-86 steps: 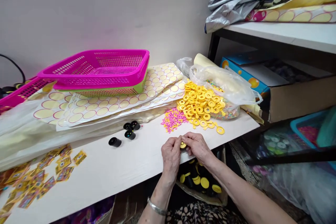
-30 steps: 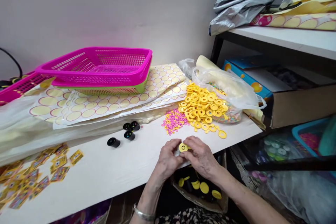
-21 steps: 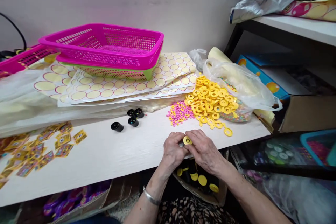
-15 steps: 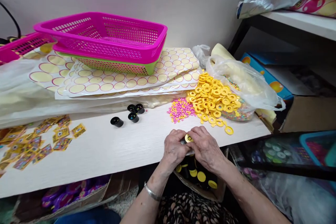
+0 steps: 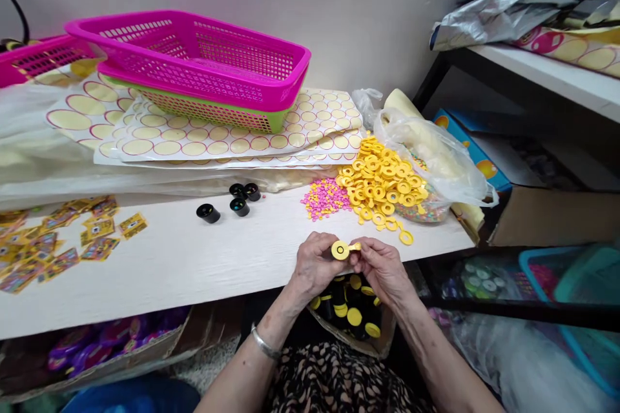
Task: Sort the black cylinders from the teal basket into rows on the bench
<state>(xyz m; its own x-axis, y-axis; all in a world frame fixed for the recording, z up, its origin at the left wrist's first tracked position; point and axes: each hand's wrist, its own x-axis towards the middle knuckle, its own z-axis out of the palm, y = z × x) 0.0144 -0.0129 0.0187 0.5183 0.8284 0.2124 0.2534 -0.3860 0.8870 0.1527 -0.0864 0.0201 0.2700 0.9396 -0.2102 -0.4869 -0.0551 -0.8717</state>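
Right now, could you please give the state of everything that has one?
Left hand: holding yellow tabbed disc
Right hand: pinching its tab
Black cups: upright, open
Yellow rings: heaped
Pink beads: loose
Circle-printed sheets: layered
Magenta basket: stacked above green basket
Cardboard box: open, holding yellow-capped containers

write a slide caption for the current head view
Left hand holding a yellow cap, right hand on its tab, yellow rings beyond.

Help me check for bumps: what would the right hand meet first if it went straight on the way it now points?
The right hand would probably meet the round yellow piece first, since it pinches that piece's tab; the left hand lies just beyond, though depth is unclear.
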